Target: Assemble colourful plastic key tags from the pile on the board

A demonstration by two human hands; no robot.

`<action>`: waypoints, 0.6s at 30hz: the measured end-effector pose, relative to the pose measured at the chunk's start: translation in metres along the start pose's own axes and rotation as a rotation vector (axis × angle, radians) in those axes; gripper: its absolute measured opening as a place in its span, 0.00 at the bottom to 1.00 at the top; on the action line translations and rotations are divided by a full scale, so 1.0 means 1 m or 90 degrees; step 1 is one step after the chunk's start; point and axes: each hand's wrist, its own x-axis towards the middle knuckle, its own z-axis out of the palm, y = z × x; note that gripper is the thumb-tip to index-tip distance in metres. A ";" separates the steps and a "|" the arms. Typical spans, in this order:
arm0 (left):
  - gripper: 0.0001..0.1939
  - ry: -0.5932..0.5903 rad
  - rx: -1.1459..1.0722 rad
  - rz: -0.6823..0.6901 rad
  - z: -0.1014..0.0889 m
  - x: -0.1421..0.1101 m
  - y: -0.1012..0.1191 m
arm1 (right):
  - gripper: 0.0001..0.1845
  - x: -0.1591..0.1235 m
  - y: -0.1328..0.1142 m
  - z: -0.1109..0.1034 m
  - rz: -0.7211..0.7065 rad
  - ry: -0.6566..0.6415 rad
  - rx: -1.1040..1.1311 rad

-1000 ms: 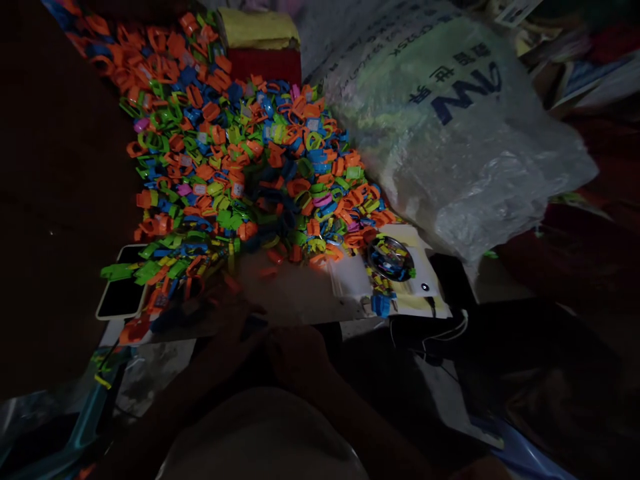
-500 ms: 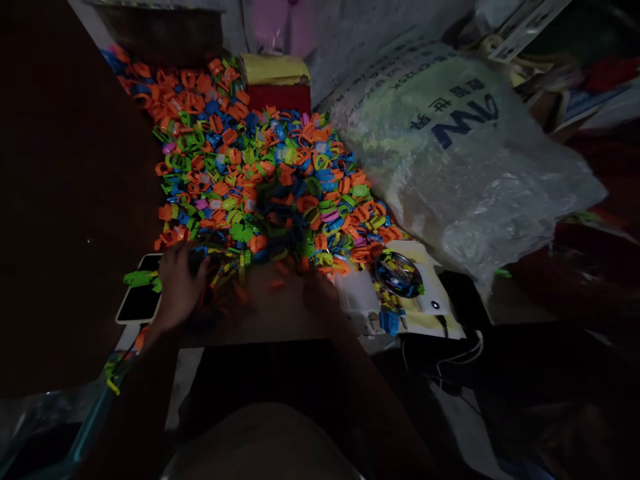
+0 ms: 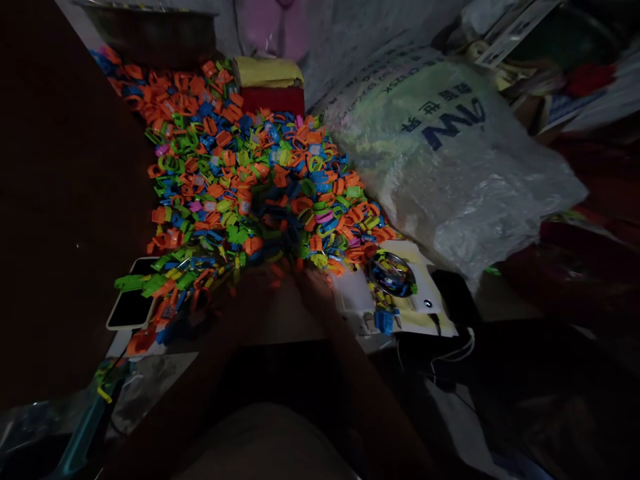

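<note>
A large heap of orange, green, blue and yellow plastic pieces [image 3: 225, 160], many shaped like toy watches with loop bands, covers the table. At the heap's near edge, my left hand [image 3: 253, 290] is in deep shadow, close to a few orange pieces [image 3: 274, 275]. My right hand [image 3: 315, 290] rests low over the table's near part [image 3: 285, 313], its fingertips near the front of the pile. Darkness hides the fingers of both hands, so I cannot make out anything held. To the left lie more green and orange pieces [image 3: 175, 270], partly over a phone [image 3: 131, 303].
A round metal bowl [image 3: 393, 273] of small coloured parts stands on papers at right, beside a white device [image 3: 425, 290] with a cable. A big translucent sack [image 3: 480, 180] leans behind it. A red and yellow box [image 3: 273, 87] stands at the back, and a dark panel [image 3: 65, 200] borders the left.
Both hands were together near my body, then apart, the left by the phone. Now my left hand has moved right, towards the middle, while the right stays near the front of the heap.
</note>
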 end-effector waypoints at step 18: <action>0.13 -0.086 -0.083 -0.125 0.002 -0.054 0.047 | 0.08 -0.121 -0.062 -0.028 0.203 0.226 0.517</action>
